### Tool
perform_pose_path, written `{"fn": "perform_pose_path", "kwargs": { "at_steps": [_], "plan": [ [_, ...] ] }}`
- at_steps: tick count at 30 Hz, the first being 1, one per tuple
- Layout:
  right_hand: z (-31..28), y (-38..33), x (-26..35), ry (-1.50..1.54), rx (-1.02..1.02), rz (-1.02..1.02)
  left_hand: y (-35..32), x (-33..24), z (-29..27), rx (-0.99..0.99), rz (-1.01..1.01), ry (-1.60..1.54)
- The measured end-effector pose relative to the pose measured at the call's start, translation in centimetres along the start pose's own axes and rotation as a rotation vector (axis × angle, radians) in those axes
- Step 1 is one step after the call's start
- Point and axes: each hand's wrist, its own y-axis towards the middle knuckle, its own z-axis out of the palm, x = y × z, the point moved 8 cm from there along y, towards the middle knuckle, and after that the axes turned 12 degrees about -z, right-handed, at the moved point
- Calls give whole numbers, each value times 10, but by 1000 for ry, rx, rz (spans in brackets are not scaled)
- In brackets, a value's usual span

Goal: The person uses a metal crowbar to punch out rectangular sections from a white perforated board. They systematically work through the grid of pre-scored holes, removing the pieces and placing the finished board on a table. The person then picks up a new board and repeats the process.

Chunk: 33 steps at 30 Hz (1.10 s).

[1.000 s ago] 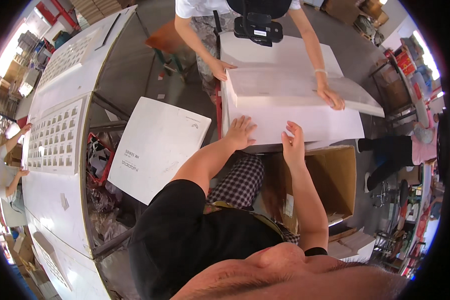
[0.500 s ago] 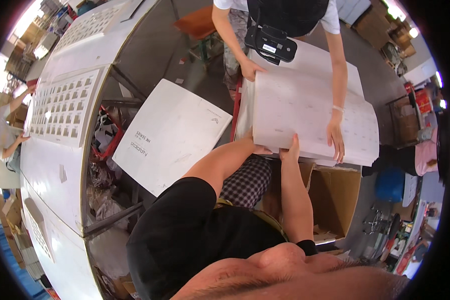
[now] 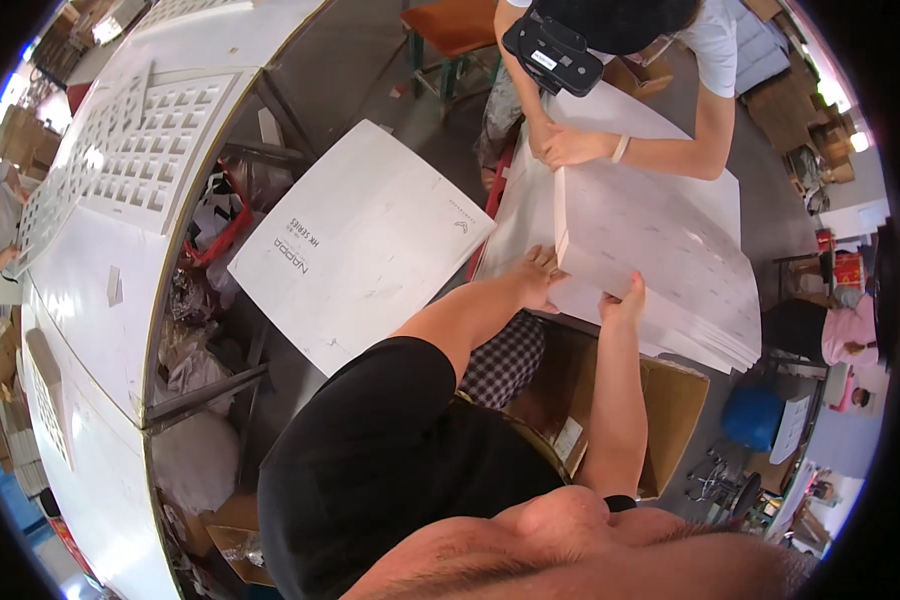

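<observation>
1 brown stool [image 3: 455, 30] stands on the grey floor [image 3: 355, 90]; a white table [image 3: 80, 325] bears gridded panels [image 3: 150, 165].

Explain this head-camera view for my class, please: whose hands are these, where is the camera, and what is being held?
There is no machine here, only people. A wide fisheye camera on one person's head looks down, so straight edges bend near the rim and the wearer's forearms enter from below.

The wearer's right hand grips the near edge of a thick stack of white sheets, thumb on top. Their left hand is at its near left corner; whether it grips is unclear. Opposite, a co-worker's hands are close together by the far left corner.

The stack lies on more white sheets. Nearby are an open brown cardboard box, a flat white printed board and a long white table.
</observation>
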Motion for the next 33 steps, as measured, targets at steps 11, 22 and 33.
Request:
{"fn": "perform_pose_path", "kwargs": {
  "at_steps": [11, 22, 33],
  "plan": [
    [8, -20, -14, -29, -62, 1, -2, 12, 1, 25, 8, 27],
    [4, -6, -24, -50, -52, -31, -2, 26, 5, -20, 8, 49],
    [11, -11, -22, 0, -48, -49, 2, 39, 11, -59, -3, 76]
  ]
}}
